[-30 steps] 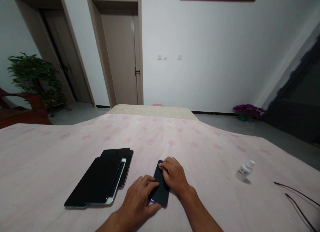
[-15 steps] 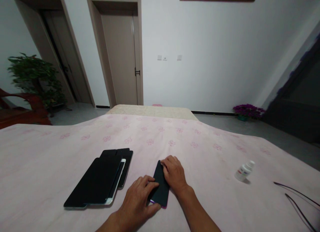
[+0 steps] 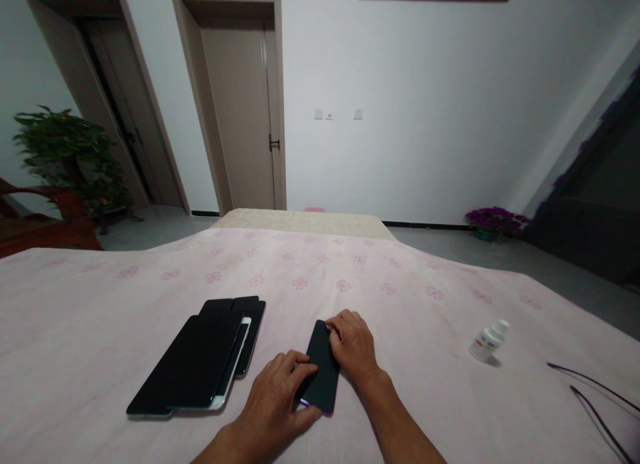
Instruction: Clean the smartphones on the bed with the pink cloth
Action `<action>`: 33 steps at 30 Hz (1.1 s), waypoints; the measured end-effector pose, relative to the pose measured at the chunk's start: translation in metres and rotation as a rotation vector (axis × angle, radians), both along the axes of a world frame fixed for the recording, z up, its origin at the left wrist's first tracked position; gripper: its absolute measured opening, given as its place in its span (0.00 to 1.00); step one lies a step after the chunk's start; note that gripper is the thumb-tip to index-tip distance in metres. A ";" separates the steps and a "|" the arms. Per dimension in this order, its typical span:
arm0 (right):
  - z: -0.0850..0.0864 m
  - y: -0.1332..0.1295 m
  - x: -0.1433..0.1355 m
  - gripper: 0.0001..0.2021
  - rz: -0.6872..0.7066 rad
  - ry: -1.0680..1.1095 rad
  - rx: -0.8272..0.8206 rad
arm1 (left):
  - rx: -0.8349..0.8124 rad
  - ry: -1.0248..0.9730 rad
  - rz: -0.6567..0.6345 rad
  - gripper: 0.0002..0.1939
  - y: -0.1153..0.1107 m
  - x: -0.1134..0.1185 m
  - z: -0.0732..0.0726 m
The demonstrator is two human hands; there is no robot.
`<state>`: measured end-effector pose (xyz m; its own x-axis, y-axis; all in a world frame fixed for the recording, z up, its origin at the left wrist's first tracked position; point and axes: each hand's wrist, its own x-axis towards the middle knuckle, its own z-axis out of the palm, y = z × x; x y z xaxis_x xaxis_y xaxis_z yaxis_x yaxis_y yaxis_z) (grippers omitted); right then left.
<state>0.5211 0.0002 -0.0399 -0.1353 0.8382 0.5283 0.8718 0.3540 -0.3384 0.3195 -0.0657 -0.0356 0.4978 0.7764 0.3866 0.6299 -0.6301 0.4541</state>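
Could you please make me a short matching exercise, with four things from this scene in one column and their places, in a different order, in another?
Things
1. Dark phone
2. Pile of flat dark devices
3. White bottle
4. Purple flowers

Places
A. On the pink cloth, to the right of both hands
B. On the floor, near the wall
C. Between the left hand and the right hand
D. On the pink cloth, to the left of both hands

Right pairs: 1-C, 2-D, 3-A, 4-B
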 end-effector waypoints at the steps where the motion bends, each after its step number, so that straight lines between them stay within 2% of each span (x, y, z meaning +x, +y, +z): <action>1: 0.000 0.000 0.000 0.11 0.009 -0.003 0.005 | 0.002 0.000 -0.001 0.25 0.000 0.000 0.000; 7: 0.004 -0.007 -0.009 0.13 0.191 -0.012 -0.030 | 0.012 0.001 0.008 0.26 0.000 0.002 0.000; 9: 0.004 -0.008 -0.008 0.13 0.205 -0.013 -0.050 | 0.018 0.003 0.010 0.26 0.000 0.003 0.000; 16: 0.000 -0.002 0.005 0.12 -0.039 0.012 -0.001 | 0.032 0.002 0.008 0.26 0.001 0.000 -0.003; 19: -0.001 -0.002 0.004 0.12 -0.019 0.001 0.012 | 0.037 -0.005 0.007 0.26 0.001 0.000 -0.005; 25: 0.002 -0.009 -0.005 0.12 0.153 -0.001 -0.045 | 0.035 -0.007 0.022 0.25 0.001 0.001 -0.005; 33: 0.000 -0.003 0.005 0.12 -0.056 -0.003 -0.019 | 0.021 0.000 0.011 0.27 0.000 0.001 -0.001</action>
